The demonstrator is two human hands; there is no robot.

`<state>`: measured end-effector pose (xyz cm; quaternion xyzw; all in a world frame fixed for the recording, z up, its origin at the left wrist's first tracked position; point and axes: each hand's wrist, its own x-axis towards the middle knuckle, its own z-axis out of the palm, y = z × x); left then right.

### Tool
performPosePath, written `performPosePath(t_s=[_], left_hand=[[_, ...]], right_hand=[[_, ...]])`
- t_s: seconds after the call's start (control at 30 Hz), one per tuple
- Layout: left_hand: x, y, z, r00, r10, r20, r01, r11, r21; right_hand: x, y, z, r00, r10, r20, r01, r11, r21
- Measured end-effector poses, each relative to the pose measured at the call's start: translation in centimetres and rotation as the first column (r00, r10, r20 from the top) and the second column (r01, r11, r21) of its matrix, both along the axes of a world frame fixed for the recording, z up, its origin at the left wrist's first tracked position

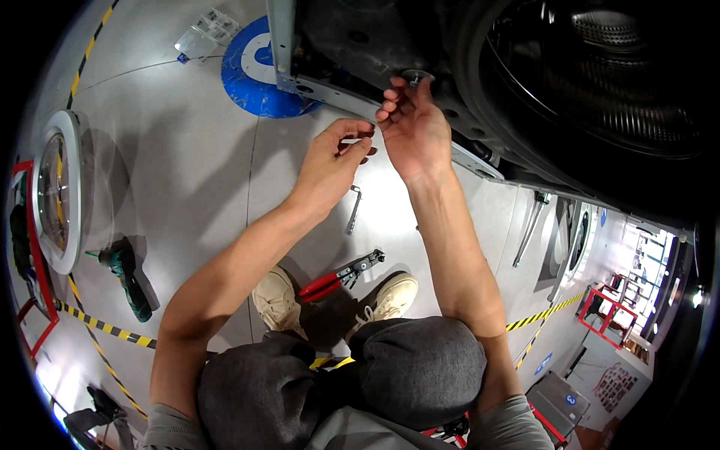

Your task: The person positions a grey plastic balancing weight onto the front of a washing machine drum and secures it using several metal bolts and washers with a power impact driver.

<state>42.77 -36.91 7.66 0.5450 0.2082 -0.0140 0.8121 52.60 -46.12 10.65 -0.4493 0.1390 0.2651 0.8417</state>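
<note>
I squat in front of an opened washing machine with a dark drum (pixel 607 82) and a bare metal lower frame (pixel 337 97). My right hand (pixel 416 139) is raised palm up at the machine's underside. Its thumb and index finger close round a small shiny metal fitting with a round disc (pixel 416 76); the grip is partly hidden. Just left of it, below the frame edge, my left hand (pixel 334 161) hovers with curled fingers apart from the thumb, and nothing shows in it. A short bent-ended tool (pixel 354 211) lies on the floor below.
Red-handled pliers (pixel 341 277) lie between my shoes. To the left are a green-and-black cordless drill (pixel 129 277) and a round washer door (pixel 58 191). A clear parts box (pixel 206 34) lies by a blue floor disc (pixel 244 82). A long screwdriver-like tool (pixel 530 229) lies right.
</note>
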Motion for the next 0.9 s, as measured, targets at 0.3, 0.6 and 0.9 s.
performPosePath(t_s=[0.3,0.6,0.9], left_hand=[[-0.1,0.2,0.3,1.0,-0.015,-0.022,0.015,1.0,0.007],[0.1,0.2,0.3,0.999,-0.035,-0.028,0.036,0.999,0.009],[0.0,0.1,0.0,0.999,-0.031,-0.02,0.031,0.999,-0.01]], right_hand=[[0.3,0.0,0.8,0.997,0.009,-0.074,-0.002,0.995,0.097],[0.1,-0.1,0.6,0.997,0.064,-0.039,-0.062,0.996,0.066],[-0.6,0.3,1.1,0.992,-0.127,-0.028,0.123,0.987,-0.099]])
